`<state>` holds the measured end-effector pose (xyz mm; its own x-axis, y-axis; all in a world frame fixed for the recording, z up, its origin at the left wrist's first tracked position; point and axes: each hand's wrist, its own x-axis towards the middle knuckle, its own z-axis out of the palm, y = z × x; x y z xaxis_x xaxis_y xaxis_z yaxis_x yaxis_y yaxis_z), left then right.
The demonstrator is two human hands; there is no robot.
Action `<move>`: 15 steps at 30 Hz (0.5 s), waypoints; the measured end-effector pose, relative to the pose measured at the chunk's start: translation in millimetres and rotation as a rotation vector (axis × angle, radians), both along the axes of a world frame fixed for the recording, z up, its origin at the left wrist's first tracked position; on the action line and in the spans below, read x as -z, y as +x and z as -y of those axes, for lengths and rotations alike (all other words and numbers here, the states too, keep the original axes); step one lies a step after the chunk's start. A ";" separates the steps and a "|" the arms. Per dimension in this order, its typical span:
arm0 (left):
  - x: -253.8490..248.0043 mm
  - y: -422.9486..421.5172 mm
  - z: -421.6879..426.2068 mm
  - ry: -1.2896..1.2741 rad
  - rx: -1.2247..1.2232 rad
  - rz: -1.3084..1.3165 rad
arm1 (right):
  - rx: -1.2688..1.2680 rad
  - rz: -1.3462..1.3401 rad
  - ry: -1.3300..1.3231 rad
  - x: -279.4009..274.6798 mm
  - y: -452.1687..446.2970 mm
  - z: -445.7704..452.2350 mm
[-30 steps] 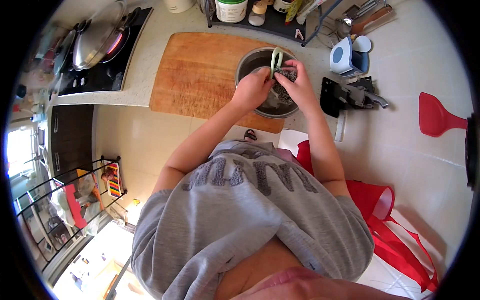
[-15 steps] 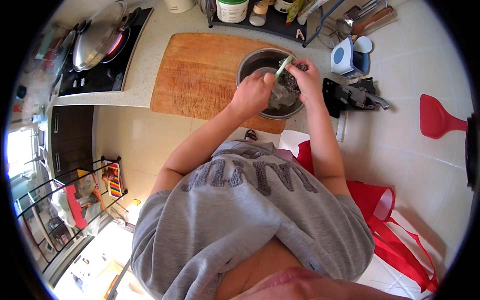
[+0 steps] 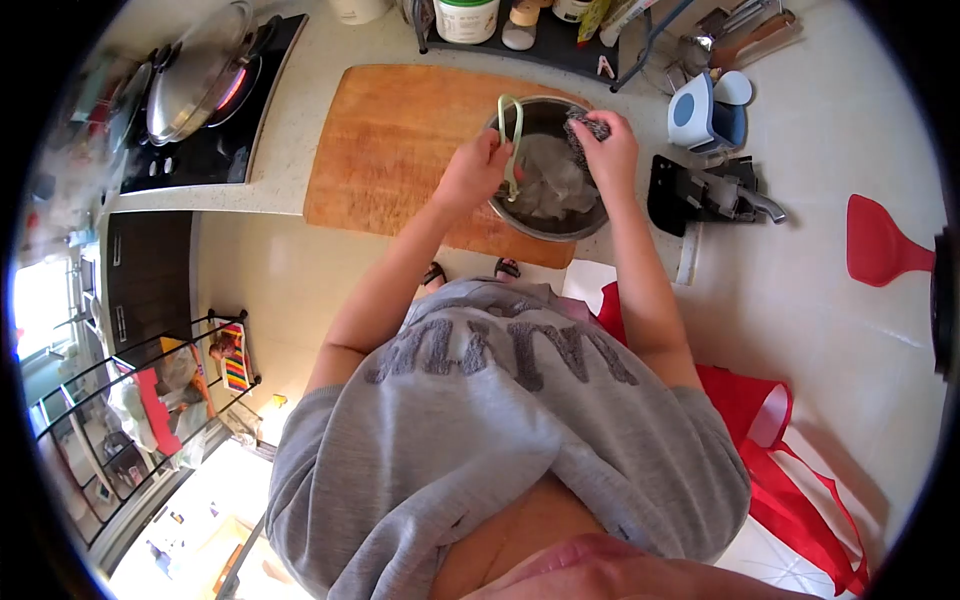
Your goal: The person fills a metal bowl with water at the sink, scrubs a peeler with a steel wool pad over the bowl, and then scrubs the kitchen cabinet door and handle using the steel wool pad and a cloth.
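Note:
My left hand (image 3: 472, 174) is closed on a pale green peeler-like tool (image 3: 517, 130), held upright over the left rim of a steel bowl (image 3: 547, 236). My right hand (image 3: 609, 150) pinches a dark grey steel-wool scourer (image 3: 579, 137) at the bowl's upper right. Inside the bowl lies a crumpled translucent film or bag (image 3: 550, 178). The bowl rests partly on a wooden cutting board (image 3: 390, 150). The two hands are apart.
A hob (image 3: 200, 160) with a lidded steel pan (image 3: 190, 100) is at the upper left. Jars stand on a dark rack (image 3: 560, 55) behind the bowl. To the right are a black knife holder (image 3: 672, 195), a blue-and-white holder (image 3: 692, 112) and a red spatula (image 3: 880, 240).
My left hand has moved left with the green tool, away from the scourer. My right hand keeps the scourer near the bowl's right rim. More of the film in the bowl shows.

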<state>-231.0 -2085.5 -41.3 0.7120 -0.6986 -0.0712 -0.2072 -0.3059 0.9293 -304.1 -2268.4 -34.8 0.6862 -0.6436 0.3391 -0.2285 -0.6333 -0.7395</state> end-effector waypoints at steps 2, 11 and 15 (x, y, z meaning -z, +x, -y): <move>9.1 4.1 -0.8 -0.101 0.046 -0.205 | -0.145 -0.225 -0.179 36.4 -2.1 1.2; 4.6 1.4 0.7 -0.174 0.057 -0.621 | -0.317 -0.263 0.148 24.6 -4.2 16.2; 5.0 -2.5 16.7 -0.142 0.130 -0.474 | -0.445 -0.136 0.233 -17.4 -9.9 -16.3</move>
<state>-233.5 -2102.3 -46.3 0.5308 -0.8055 -0.2635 0.2196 -0.1696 0.9608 -314.0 -2252.1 -17.4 0.9384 -0.3276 0.1100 -0.0789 -0.5130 -0.8548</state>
